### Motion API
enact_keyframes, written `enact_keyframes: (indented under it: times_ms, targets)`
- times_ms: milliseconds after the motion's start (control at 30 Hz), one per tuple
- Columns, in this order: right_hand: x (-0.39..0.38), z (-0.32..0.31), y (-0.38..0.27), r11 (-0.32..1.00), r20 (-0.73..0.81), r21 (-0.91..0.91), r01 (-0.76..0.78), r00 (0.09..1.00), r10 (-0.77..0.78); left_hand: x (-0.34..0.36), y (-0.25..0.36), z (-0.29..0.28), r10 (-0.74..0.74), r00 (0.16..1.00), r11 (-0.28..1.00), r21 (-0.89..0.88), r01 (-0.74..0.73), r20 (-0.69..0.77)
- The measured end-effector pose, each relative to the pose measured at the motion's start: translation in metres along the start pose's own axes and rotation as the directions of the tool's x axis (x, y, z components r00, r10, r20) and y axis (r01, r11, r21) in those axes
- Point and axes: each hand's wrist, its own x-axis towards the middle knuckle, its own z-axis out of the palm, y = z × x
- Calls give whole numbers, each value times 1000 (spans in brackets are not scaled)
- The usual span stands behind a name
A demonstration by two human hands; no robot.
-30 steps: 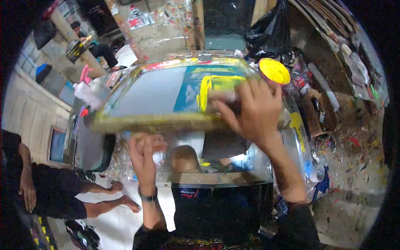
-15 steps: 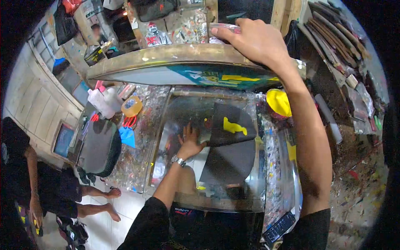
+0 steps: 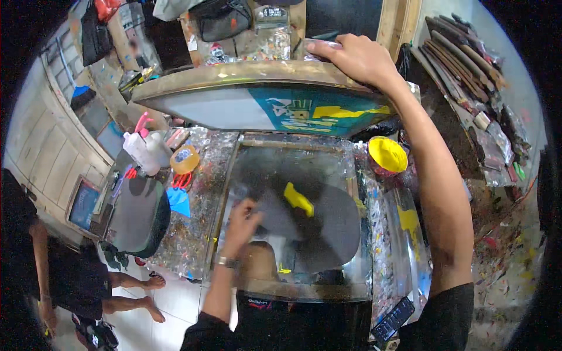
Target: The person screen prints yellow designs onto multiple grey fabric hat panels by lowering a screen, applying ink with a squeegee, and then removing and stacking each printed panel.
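My right hand (image 3: 366, 61) grips the top edge of a wooden screen-printing frame (image 3: 234, 73), which stands tilted up at the back of the table. Its mesh is pale on the left and teal with yellow ink on the right. On the glass work surface (image 3: 257, 149) lies dark grey fabric (image 3: 328, 234) with a yellow printed shape (image 3: 298, 199). My left hand (image 3: 240, 225), blurred and with curled fingers, pinches at the fabric's left edge. Under my right forearm stands a tub of yellow ink (image 3: 387, 155).
To the left are white bottles (image 3: 140, 151), a tape roll (image 3: 185, 158), red-handled scissors (image 3: 182, 180), a blue scrap (image 3: 178, 200) and a dark padded piece (image 3: 134, 216). A phone (image 3: 393, 319) lies front right. Another person's legs (image 3: 134, 292) are at the left.
My left hand has lifted from lying flat on the glass and its fingers have curled. The fabric with the yellow shape has shifted left and turned. My right hand stays on the frame.
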Motion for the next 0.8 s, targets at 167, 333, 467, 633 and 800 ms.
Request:
enact_keyframes:
  times_ms: [167,333,467,633,800]
  targets:
    - [9,1,-7,1000,-13,13,16,1000,-16,-53,-56,-136,-30,952,878,446,171,-305]
    - [26,8,11,990,38,-80,115,993,-113,-87,-30,-246,99,864,816,537,213,-493]
    - [37,9,14,999,-2,-51,12,1000,-12,-130,-42,-403,16,653,913,277,299,-757]
    - [53,11,21,998,-14,-43,38,999,-38,-86,-24,-338,708,467,387,844,372,-530]
    - [51,8,39,977,31,-210,33,999,-28,-18,14,20,217,950,777,549,-307,224]
